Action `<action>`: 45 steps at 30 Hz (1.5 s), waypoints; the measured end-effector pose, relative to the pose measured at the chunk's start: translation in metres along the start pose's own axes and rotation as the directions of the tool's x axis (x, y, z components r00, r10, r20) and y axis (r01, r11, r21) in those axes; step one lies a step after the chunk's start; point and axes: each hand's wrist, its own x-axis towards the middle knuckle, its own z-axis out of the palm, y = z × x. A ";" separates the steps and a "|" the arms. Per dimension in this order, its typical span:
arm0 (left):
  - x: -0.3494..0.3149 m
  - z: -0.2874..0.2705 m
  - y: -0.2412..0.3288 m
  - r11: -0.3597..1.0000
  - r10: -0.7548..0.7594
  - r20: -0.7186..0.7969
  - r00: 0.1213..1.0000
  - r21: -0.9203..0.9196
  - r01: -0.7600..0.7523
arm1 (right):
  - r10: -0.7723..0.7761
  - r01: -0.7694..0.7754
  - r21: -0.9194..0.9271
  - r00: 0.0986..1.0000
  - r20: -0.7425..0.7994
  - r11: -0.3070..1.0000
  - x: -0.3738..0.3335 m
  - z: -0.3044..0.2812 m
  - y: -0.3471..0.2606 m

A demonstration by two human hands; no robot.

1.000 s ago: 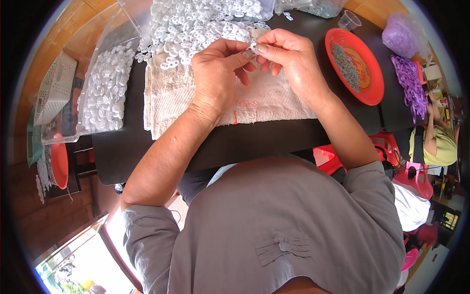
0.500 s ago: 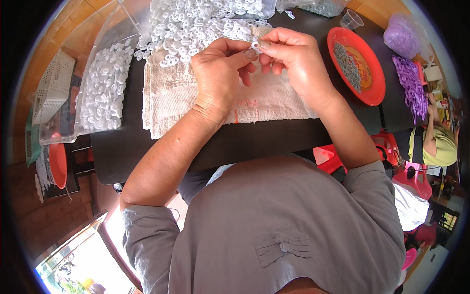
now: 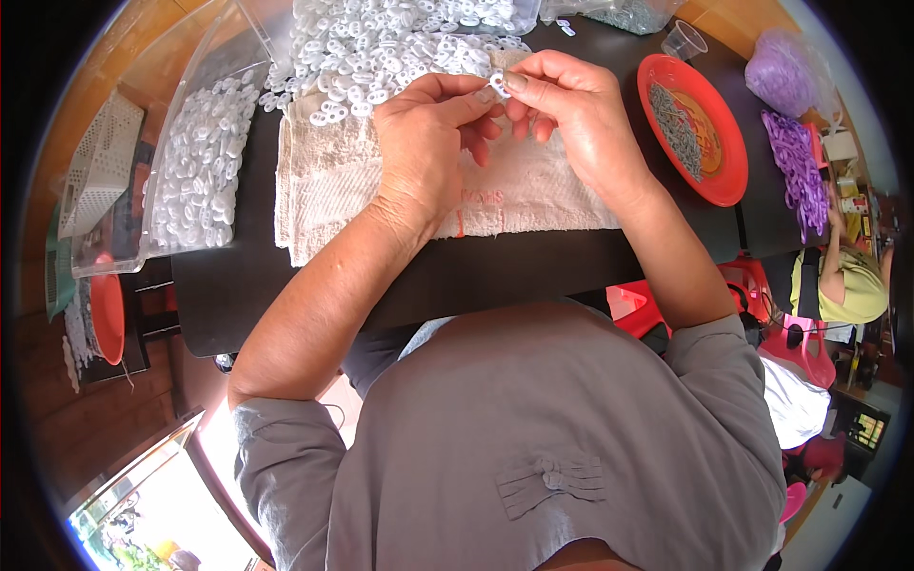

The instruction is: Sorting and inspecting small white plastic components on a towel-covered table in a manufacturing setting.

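Note:
Over a folded cream towel [image 3: 333, 186], my left hand [image 3: 424, 138] and my right hand [image 3: 586, 124] meet at the fingertips. Between them they pinch a small white plastic piece [image 3: 498, 84] with a hole in it, much of it covered by the fingers. Both thumbs and index fingers are closed on it. Just beyond the hands, a heap of similar white plastic pieces [image 3: 381, 71] spreads onto the towel's far edge. To the right of my right hand is a red oval plate [image 3: 731, 157] with thin grey metal pins [image 3: 674, 126] in it.
A clear plastic bin [image 3: 148, 238] of white pieces stands at the left. At far right lie a purple bundle [image 3: 798, 171] and a purple-filled bag [image 3: 785, 71], near a clear cup [image 3: 684, 40]. Another person [image 3: 847, 285] in yellow-green sits farther right. The dark table's front edge is near my body.
The pinched white piece has turned slightly between my fingertips, and my right hand has shifted a little. Otherwise the scene stays nearly the same.

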 end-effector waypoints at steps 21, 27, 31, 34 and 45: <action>-0.002 0.000 -0.005 0.998 -0.060 -0.042 0.997 -0.026 0.058 | -0.002 0.002 0.016 1.000 -0.013 1.000 0.000 0.009 0.009; -0.001 -0.001 -0.004 0.998 -0.049 0.035 0.998 -0.029 0.050 | 0.014 -0.013 0.048 1.000 -0.015 0.999 0.000 0.001 0.003; 0.000 0.000 -0.004 0.998 -0.058 0.035 0.998 0.003 0.057 | 0.015 -0.014 0.055 1.000 -0.021 0.998 0.003 -0.003 0.004; -0.001 -0.001 -0.003 0.997 -0.070 0.025 0.997 0.037 0.069 | 0.007 -0.006 0.037 1.000 -0.012 0.999 0.003 -0.001 0.004; -0.004 0.001 -0.005 0.994 -0.101 -0.008 0.995 -0.032 0.100 | 0.008 -0.006 0.052 0.999 -0.037 0.999 -0.002 0.007 0.008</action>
